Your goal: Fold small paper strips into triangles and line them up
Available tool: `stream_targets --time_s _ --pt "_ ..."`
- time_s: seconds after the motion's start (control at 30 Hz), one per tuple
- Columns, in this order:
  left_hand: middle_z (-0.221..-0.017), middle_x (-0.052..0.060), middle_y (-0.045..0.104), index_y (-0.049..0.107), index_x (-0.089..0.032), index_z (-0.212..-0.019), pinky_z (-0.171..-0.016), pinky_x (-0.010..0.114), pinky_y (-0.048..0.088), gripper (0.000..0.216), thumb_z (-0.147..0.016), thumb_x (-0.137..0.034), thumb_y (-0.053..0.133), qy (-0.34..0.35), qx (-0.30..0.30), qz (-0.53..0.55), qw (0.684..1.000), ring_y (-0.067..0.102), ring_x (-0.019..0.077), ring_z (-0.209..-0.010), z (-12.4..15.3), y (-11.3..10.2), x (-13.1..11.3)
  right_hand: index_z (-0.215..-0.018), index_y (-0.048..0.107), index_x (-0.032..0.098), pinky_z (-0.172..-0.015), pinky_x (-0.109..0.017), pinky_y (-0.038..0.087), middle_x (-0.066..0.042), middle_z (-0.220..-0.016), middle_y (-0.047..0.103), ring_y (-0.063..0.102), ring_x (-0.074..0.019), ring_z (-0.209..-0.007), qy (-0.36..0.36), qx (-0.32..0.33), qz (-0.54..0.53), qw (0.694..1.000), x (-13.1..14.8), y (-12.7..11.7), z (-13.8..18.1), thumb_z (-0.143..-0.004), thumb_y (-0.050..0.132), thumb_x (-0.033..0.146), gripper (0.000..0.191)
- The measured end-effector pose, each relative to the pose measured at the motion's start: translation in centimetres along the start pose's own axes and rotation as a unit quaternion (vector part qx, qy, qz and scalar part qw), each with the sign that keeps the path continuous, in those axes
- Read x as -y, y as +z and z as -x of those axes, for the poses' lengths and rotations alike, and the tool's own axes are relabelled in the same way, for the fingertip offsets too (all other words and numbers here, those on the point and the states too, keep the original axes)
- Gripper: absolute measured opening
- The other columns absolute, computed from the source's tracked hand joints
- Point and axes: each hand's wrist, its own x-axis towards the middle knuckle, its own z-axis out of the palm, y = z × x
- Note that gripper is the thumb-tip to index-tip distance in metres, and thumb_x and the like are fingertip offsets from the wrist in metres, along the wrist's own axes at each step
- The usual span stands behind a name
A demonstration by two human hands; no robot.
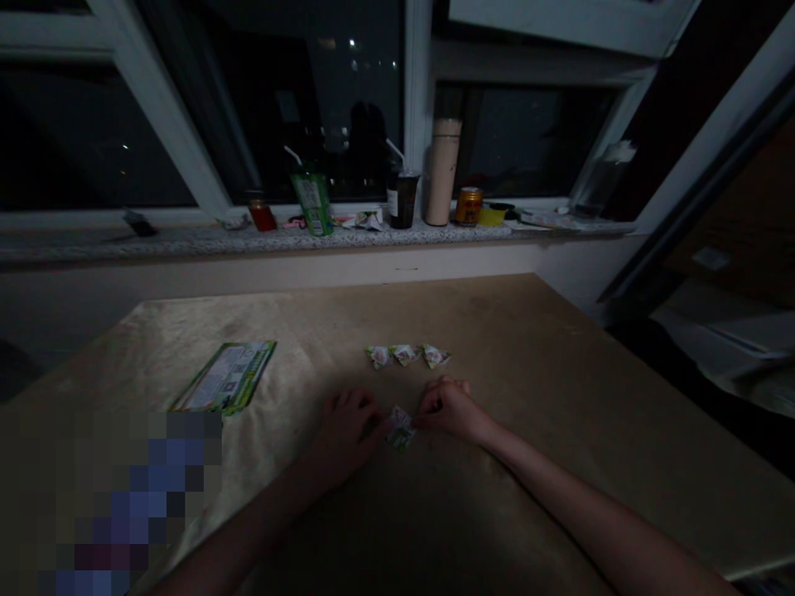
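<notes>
A small green-and-white printed packet [399, 429] is between my two hands, low over the near middle of the table. My left hand [349, 432] has its thumb and fingertips at the packet's left edge, its other fingers curled. On the other side, my right hand [452, 409] pinches the right edge between thumb and forefinger. Just beyond lie three similar small packets in a row: a left one [378, 357], a middle one [405, 355] and a right one [436, 356]. The dim light hides fine print and the exact finger contact.
A larger green printed bag [229, 377] lies flat at the left of the cloth-covered table [546, 389]. Behind, the windowsill [360, 241] bears a green cup [312, 203], a dark cup [402, 201], a tall bottle [443, 174] and a can [469, 207]. A pixelated patch covers the lower left.
</notes>
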Motion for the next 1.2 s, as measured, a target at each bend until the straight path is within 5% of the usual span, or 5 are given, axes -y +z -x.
stream_targets --time_s 0.17,0.57,1.2 --pt "-0.09 0.004 0.058 0.064 -0.019 -0.073 -0.085 0.044 0.032 0.035 -0.084 -0.051 0.058 -0.006 0.008 -0.024 1.0 0.051 0.0255 -0.092 -0.8 -0.4 -0.5 -0.064 0.073 0.023 -0.084 -0.039 0.027 0.0 -0.073 0.068 0.054 -0.0212 -0.087 0.019 0.002 0.01 1.0 0.1 0.1 0.0 -0.068 0.075 0.034 0.012" --pt "-0.088 0.003 0.06 0.067 -0.02 -0.081 -0.085 0.042 0.031 0.027 -0.087 -0.043 0.056 -0.046 0.058 0.034 0.997 0.054 0.0239 -0.09 -1.7 -0.3 -0.7 -0.068 0.074 0.024 -0.086 -0.038 0.024 0.0 -0.076 0.069 0.053 -0.0215 -0.092 0.028 0.022 0.001 0.999 0.5 -0.2 0.1 -0.073 0.071 0.031 0.009" --pt "-0.097 0.002 0.06 0.07 -0.025 -0.082 -0.086 0.043 0.029 0.025 -0.088 -0.044 0.055 -0.115 0.007 0.056 0.992 0.052 0.0249 -0.096 -1.5 0.9 -1.1 -0.07 0.075 0.025 -0.078 -0.03 0.035 0.0 -0.072 0.066 0.057 -0.0173 -0.08 -0.013 0.016 -0.026 0.999 -0.1 -0.7 0.2 -0.073 0.069 0.023 0.007"
